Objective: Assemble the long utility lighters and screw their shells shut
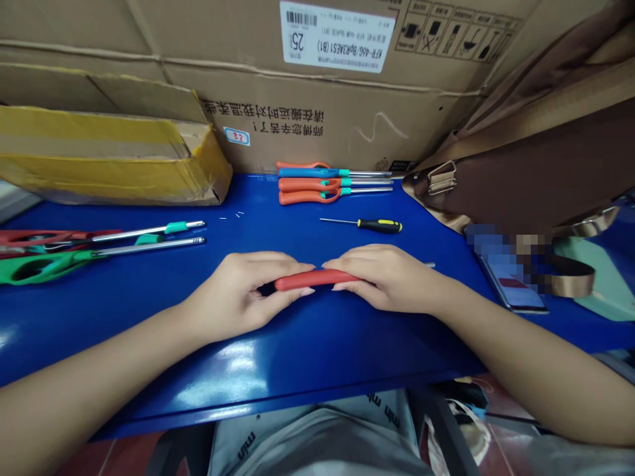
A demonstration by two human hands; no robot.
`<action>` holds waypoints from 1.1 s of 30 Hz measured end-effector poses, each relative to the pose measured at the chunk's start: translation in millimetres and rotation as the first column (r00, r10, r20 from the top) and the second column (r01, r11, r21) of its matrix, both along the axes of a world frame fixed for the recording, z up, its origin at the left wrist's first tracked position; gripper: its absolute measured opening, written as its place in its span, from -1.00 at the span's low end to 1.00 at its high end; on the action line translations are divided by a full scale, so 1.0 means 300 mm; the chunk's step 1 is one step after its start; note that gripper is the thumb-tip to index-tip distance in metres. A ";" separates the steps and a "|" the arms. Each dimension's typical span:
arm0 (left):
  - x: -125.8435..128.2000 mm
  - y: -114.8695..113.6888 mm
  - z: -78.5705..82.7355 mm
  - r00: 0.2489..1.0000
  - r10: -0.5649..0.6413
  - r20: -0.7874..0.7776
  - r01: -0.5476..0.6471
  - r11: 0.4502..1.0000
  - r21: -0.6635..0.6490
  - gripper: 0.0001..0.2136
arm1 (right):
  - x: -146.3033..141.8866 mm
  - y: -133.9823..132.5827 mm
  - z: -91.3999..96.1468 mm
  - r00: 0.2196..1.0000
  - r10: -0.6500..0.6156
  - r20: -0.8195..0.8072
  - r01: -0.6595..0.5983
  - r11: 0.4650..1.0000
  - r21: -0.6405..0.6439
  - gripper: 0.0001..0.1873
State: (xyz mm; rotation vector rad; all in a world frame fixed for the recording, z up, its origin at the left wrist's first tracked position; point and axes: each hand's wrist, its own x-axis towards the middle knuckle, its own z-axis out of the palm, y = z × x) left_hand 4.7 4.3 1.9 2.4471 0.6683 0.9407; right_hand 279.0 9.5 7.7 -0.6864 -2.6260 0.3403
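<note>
A red-handled lighter [312, 278] lies across the middle of the blue table [307, 344]. My left hand [243, 297] is closed on its left end and my right hand [384, 277] covers and grips its right part. A thin metal tip [429, 265] shows just past my right hand. Most of the lighter is hidden under my fingers.
Several orange and blue long lighters [327, 182] lie at the back by a cardboard box [317, 86]. A small black-and-yellow screwdriver [370, 225] lies in front of them. More lighters [94, 248] lie at left, near a yellow-taped box [109, 155]. A brown bag [536, 165] and phone [510, 281] are right.
</note>
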 end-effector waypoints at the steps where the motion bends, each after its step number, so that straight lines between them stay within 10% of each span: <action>1: -0.005 0.003 0.003 1.000 -0.001 -0.020 0.001 1.000 0.006 -0.79 | 0.003 0.002 0.003 1.000 -0.007 0.013 0.007 1.000 -0.001 -0.67; 13: -0.052 0.043 0.031 0.932 0.023 -0.363 0.043 0.984 0.173 -0.76 | 0.032 0.036 0.002 0.993 -0.082 0.080 0.085 0.996 -0.030 -0.79; 33: -0.032 0.038 0.019 0.971 0.050 -0.236 -0.038 0.998 0.056 -0.83 | 0.023 0.031 0.019 0.952 -0.170 0.255 0.177 0.984 -0.006 -0.68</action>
